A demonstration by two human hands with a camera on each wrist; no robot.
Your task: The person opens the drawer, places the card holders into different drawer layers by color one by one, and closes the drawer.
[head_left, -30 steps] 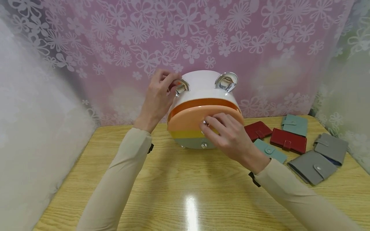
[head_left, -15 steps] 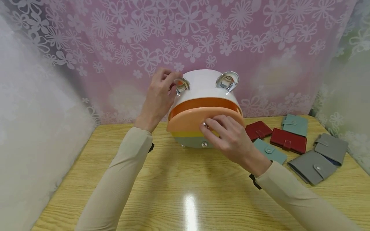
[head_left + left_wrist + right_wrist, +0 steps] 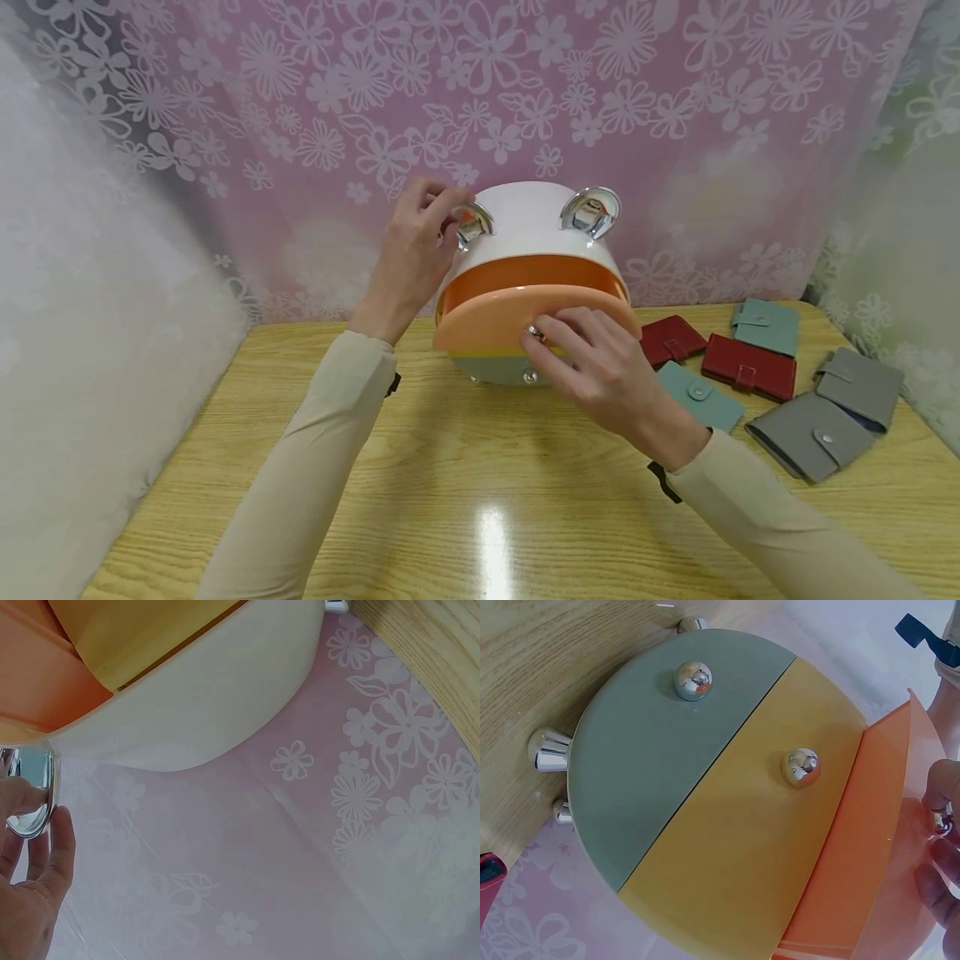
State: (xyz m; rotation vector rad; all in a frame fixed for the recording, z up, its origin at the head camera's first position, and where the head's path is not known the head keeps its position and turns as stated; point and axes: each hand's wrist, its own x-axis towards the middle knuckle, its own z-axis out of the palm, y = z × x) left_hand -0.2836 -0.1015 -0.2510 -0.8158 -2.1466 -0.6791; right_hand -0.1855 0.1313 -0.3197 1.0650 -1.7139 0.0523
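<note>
A small rounded drawer box, white on top, stands on the table with two chrome ear-shaped pieces. My left hand pinches the left chrome ear, thumb on its inner face and fingers behind it. With fingertips and thumb, my right hand grips the chrome knob of the orange top drawer, which stands pulled partway out. Its visible inside shows bare orange walls. Below it, the yellow drawer and the grey-green drawer sit closed, each with a round chrome knob.
To the right of the box lie several snap wallets: dark red, light teal and grey. One red wallet is close beside the box. A pink flowered cloth hangs right behind it.
The right hand has drawn the orange drawer further out toward the person, so the opening behind its front is wider. The left hand keeps its hold on the ear.
</note>
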